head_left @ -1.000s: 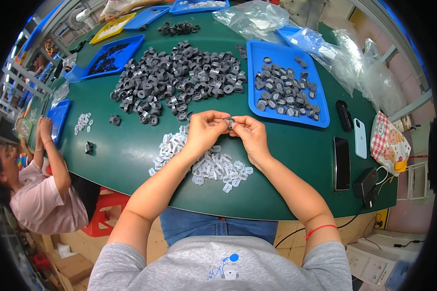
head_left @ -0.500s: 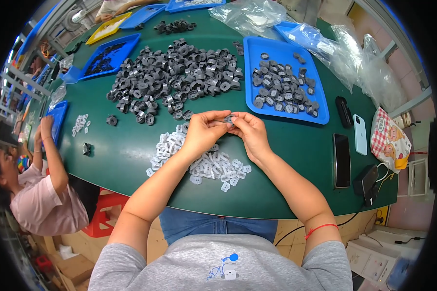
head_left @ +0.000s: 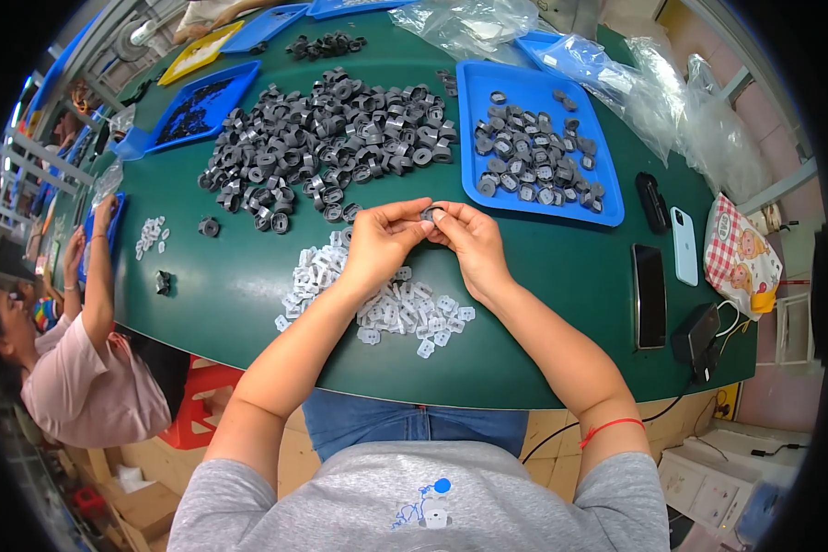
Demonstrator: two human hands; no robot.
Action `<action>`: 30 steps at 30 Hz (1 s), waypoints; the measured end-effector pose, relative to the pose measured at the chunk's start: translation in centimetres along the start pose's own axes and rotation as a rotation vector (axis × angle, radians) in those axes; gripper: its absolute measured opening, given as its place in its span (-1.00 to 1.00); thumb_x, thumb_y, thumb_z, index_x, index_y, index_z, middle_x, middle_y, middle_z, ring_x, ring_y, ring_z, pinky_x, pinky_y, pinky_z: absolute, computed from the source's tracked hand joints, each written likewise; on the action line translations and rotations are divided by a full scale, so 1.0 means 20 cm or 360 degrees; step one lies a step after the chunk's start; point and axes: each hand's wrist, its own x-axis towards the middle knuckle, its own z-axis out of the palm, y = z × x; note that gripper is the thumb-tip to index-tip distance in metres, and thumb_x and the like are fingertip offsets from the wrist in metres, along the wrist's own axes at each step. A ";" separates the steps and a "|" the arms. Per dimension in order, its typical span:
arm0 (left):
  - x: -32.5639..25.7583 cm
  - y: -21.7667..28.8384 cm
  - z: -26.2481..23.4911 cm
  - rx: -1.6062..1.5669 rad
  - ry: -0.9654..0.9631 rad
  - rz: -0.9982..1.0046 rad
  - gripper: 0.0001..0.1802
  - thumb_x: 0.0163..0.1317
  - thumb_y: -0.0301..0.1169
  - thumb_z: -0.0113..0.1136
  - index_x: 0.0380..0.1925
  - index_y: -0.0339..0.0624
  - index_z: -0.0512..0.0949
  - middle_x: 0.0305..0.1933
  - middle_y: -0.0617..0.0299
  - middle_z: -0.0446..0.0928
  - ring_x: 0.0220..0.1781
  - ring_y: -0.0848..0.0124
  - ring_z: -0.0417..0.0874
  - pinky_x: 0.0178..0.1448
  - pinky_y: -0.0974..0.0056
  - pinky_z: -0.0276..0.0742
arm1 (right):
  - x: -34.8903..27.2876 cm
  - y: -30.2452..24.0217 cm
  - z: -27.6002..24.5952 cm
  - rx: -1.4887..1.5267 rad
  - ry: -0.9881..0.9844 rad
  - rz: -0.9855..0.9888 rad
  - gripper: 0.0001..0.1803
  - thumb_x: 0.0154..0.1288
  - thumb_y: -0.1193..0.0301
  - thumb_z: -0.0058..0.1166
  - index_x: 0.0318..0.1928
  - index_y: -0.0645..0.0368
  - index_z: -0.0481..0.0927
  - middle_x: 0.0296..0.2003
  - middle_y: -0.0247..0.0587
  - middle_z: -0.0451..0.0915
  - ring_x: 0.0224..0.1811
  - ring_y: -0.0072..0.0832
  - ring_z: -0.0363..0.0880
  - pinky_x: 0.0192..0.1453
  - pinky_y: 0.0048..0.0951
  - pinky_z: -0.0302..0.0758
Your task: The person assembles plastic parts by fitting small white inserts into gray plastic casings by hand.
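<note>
My left hand (head_left: 384, 244) and my right hand (head_left: 467, 241) meet above the green table (head_left: 561, 313), fingertips pinched together on one small grey ring-shaped part (head_left: 429, 213). Just below the hands lies a heap of small white plastic pieces (head_left: 377, 299). Beyond them spreads a big pile of grey ring parts (head_left: 327, 143). A blue tray (head_left: 607, 207) at the right holds several more grey parts.
Two phones (head_left: 649, 294) and a black device lie at the right, with a checked pouch (head_left: 738, 258) near the table's edge. Clear plastic bags (head_left: 672, 92) sit behind the tray. Other blue trays (head_left: 198, 101) stand at the far left. A person in pink (head_left: 83, 368) works at the left.
Both hands stay together over the white pieces, holding the grey part; only the fingers have shifted slightly.
</note>
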 end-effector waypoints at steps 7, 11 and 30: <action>0.03 0.02 -0.05 -0.0097 -0.0122 -0.0100 -0.66 0.12 -0.60 0.06 -0.05 -0.40 0.43 -0.19 0.09 0.54 -0.16 0.49 0.54 -0.01 0.43 0.44 | 0.01 -0.03 -0.03 -0.0072 -0.0128 -0.0032 -0.78 0.17 0.54 -0.05 -0.16 0.37 0.49 -0.31 -0.16 0.57 -0.31 -0.56 0.55 -0.18 -0.59 0.46; 0.02 0.02 -0.05 0.0002 -0.0149 -0.0060 -0.66 0.13 -0.60 0.05 -0.05 -0.39 0.43 -0.20 0.09 0.54 -0.18 0.48 0.55 -0.01 0.43 0.44 | 0.01 -0.05 -0.03 -0.0148 -0.0161 -0.0020 -0.79 0.16 0.54 -0.03 -0.18 0.35 0.47 -0.33 -0.20 0.56 -0.32 -0.54 0.56 -0.15 -0.56 0.47; 0.02 0.04 -0.06 -0.0498 -0.0234 -0.0057 -0.68 0.04 -0.55 0.19 -0.15 -0.34 0.48 -0.14 0.13 0.50 -0.11 0.50 0.51 0.00 0.42 0.42 | -0.02 -0.05 -0.06 -0.0402 -0.0213 -0.0718 -0.74 0.14 0.67 -0.10 -0.14 0.33 0.50 -0.24 -0.23 0.53 -0.24 -0.60 0.51 -0.11 -0.59 0.46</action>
